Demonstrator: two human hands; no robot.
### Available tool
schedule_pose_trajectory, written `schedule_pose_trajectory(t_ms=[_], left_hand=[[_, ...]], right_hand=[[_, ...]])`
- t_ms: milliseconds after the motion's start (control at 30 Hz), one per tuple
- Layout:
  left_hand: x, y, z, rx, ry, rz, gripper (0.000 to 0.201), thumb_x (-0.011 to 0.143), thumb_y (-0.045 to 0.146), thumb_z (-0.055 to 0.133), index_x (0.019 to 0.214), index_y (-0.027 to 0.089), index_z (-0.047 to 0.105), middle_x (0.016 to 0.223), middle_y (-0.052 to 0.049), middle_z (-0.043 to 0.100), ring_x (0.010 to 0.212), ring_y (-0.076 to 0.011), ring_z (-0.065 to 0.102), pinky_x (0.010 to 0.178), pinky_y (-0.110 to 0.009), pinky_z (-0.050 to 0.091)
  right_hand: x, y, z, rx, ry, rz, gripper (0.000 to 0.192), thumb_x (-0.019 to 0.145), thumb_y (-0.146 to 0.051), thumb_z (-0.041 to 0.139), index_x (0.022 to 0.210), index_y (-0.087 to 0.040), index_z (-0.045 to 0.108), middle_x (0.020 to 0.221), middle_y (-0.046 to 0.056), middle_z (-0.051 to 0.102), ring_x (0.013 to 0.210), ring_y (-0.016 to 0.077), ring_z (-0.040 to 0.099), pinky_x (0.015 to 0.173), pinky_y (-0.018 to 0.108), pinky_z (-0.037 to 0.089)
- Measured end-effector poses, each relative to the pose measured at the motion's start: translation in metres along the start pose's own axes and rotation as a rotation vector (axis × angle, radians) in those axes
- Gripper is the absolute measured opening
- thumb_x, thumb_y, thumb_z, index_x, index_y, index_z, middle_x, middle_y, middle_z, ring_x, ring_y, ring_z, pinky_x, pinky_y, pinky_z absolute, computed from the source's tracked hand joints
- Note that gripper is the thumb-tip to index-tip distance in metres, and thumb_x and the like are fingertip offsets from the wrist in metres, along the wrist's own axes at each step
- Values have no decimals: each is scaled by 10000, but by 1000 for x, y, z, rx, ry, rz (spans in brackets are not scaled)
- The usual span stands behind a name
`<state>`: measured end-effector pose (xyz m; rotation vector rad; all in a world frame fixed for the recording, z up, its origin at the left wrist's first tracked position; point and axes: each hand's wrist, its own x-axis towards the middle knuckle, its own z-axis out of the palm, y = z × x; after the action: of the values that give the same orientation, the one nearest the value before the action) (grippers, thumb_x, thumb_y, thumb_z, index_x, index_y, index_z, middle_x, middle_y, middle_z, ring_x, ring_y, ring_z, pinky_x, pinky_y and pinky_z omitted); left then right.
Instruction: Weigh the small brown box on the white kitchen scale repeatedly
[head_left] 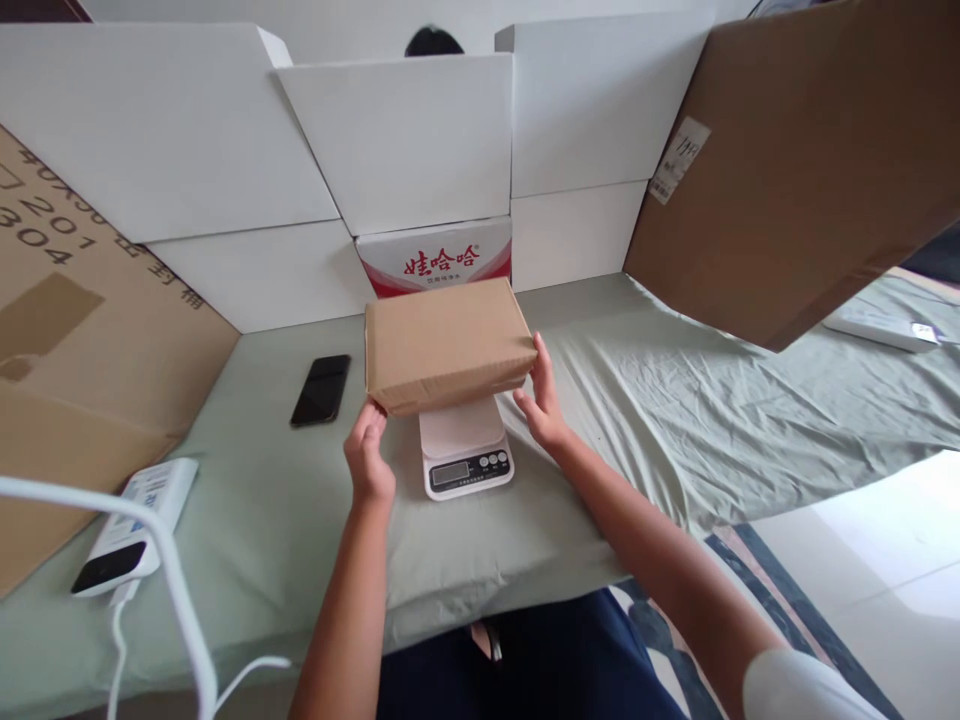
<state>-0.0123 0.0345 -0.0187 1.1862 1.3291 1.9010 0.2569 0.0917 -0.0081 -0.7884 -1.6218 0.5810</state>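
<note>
A closed brown cardboard box (450, 335) sits between my two hands, over the rear part of a white digital kitchen scale (459, 430). My left hand (370, 455) grips the box's near left corner, its fingers under the edge. At the right end, my right hand (544, 395) holds the near right corner, thumb low and fingers along the side. The box is slightly tilted, and I cannot tell whether it rests on the scale's platform. The scale's display and buttons face me, and the display looks blank.
A black phone (321, 390) lies left of the scale. At the left edge are a white power bank (139, 525) and a white cable (176, 580). White boxes (405, 140) and a printed carton (442, 255) stand behind. Large cardboard panels (780, 170) flank the green cloth (262, 500).
</note>
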Motion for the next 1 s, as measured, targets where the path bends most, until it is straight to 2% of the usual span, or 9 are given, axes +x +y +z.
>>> schedule_pose_trajectory(t_ms=[67,167,467,700,1000], left_hand=[[-18,1,-7,32,-37,-33,744,883,629,568,1438,141,659,1402,-197,701,1397,-360,608,1196,-495,450],[-31,0,-13,63,-13,-87,732,888,612,561,1450,151,653,1398,-193,704,1405,-360,602,1195,-497,451],[-29,-2,-13,66,51,-144,687,902,541,555,1467,158,634,1412,-183,697,1401,-334,609,1198,-495,446],[-30,-8,-16,93,45,-120,672,931,547,524,1484,178,622,1392,-169,709,1404,-312,609,1196,-457,453],[-37,-3,-17,83,71,-145,634,905,520,551,1411,158,674,1373,-179,715,1393,-330,616,1193,-470,459]], right_hand=[[-17,-5,-5,-2,3,36,849,974,-712,485,1685,-372,169,1727,82,305,1598,338,341,1239,548,439],[-28,-8,-6,9,-17,57,826,978,-699,494,1679,-396,180,1696,88,346,1556,348,392,1177,548,487],[-24,-6,-3,-27,-34,44,843,970,-717,484,1678,-348,214,1631,134,417,1478,372,458,1124,557,512],[-26,-8,-4,-26,-31,33,786,974,-703,481,1652,-363,274,1616,121,428,1479,373,454,1122,568,516],[-27,-12,-5,-40,-3,9,719,995,-675,453,1623,-354,315,1576,119,466,1446,359,474,1087,554,523]])
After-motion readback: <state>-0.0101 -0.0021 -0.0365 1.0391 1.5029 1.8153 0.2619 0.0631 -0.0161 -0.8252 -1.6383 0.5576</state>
